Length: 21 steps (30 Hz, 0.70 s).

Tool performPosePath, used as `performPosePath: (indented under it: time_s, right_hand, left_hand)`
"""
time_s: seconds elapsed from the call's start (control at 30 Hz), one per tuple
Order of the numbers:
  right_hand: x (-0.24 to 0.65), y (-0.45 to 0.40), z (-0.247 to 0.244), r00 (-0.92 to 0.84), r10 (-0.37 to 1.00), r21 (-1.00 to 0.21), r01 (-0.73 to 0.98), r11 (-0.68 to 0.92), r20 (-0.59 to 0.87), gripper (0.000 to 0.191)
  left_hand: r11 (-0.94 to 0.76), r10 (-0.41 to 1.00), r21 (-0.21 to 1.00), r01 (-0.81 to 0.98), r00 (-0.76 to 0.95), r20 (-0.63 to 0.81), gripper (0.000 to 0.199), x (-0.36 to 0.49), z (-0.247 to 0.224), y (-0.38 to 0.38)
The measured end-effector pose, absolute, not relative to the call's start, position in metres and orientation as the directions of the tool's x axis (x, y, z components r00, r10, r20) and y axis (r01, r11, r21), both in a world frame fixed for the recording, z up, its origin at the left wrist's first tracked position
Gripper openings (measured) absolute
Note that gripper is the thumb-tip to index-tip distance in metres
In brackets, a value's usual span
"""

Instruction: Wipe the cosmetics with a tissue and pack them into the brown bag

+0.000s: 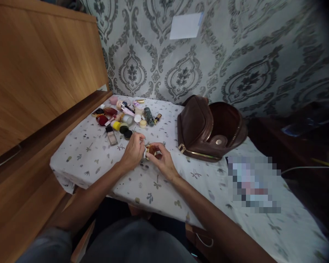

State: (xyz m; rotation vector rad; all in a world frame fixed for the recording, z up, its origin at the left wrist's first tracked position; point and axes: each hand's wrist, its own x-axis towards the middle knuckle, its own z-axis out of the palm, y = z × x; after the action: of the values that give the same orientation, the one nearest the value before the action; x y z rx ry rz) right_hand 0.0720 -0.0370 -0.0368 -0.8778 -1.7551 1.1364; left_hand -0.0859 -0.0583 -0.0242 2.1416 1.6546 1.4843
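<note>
rising to the far left of both hands, a wooden panel [46,62] borders the table with its patterned white cloth [82,157]. beyond the left hand and to its left, a deep red item [102,120] lies in a crowded cluster of cosmetics; nearer that hand, a bottle with a dark cap [111,136] lies on the cloth, with a yellow-capped item [115,125] just past it. a round black lid [128,134] sits just beyond the knuckles. the left hand [134,151] is bent in narrow, its fingertips at the white end of a small amber-and-gold container [151,150]; whether they pinch it, i cannot tell. farther from that hand are a pale round jar [143,124] and a grey-green bottle [148,117]. the container is between the two hands, above the cloth, and the right hand [164,160] holds it, thumb on the near side and fingers curved round the far side. past the right hand lies a black-and-gold tube [157,118]. to the right of that hand, well apart, a brown bag [196,124] stands unzipped, its flap hanging open; a pixelated flat item [252,186] lies farther right.
</note>
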Motion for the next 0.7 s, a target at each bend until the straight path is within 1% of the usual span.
performPosePath:
  time_s: [0.07, 0.13, 0.27, 0.33, 0.4, 0.5, 0.6, 0.7]
  right_hand:
    - [0.068, -0.039, -0.038, -0.343, 0.901, -0.930, 0.157, 0.332, 0.264, 0.035]
    - [0.066, -0.040, -0.039, -0.310, 0.915, -0.923, 0.203, 0.328, 0.257, 0.034]
    - [0.067, -0.039, -0.041, -0.295, 0.930, -0.930, 0.225, 0.292, 0.221, 0.038]
    - [0.069, -0.037, -0.042, -0.294, 0.935, -0.937, 0.224, 0.270, 0.199, 0.038]
    - [0.071, -0.037, -0.043, -0.290, 0.936, -0.940, 0.213, 0.268, 0.201, 0.036]
    - [0.071, -0.037, -0.044, -0.283, 0.931, -0.938, 0.190, 0.290, 0.230, 0.036]
    - [0.070, -0.039, -0.044, -0.283, 0.921, -0.927, 0.184, 0.325, 0.267, 0.036]
    - [0.070, -0.041, -0.043, -0.288, 0.910, -0.911, 0.199, 0.362, 0.299, 0.036]
  left_hand:
    - [-0.434, 0.785, 0.575, 0.693, -0.022, 0.620, 0.011, -0.082, -0.020, -0.061]
    - [-0.429, 0.814, 0.632, 0.645, -0.028, 0.580, 0.015, -0.077, -0.017, -0.064]
    - [-0.363, 0.859, 0.781, 0.507, -0.142, 0.491, 0.022, -0.065, -0.018, -0.071]
    - [-0.347, 0.869, 0.810, 0.472, -0.163, 0.467, 0.025, -0.061, -0.023, -0.078]
    - [-0.357, 0.876, 0.798, 0.486, -0.123, 0.467, 0.033, -0.060, -0.029, -0.087]
    - [-0.371, 0.879, 0.727, 0.578, -0.034, 0.475, 0.046, -0.064, -0.034, -0.100]
    - [-0.344, 0.881, 0.659, 0.669, -0.012, 0.472, 0.048, -0.071, -0.032, -0.106]
    - [-0.306, 0.882, 0.625, 0.718, -0.034, 0.470, 0.044, -0.076, -0.027, -0.105]
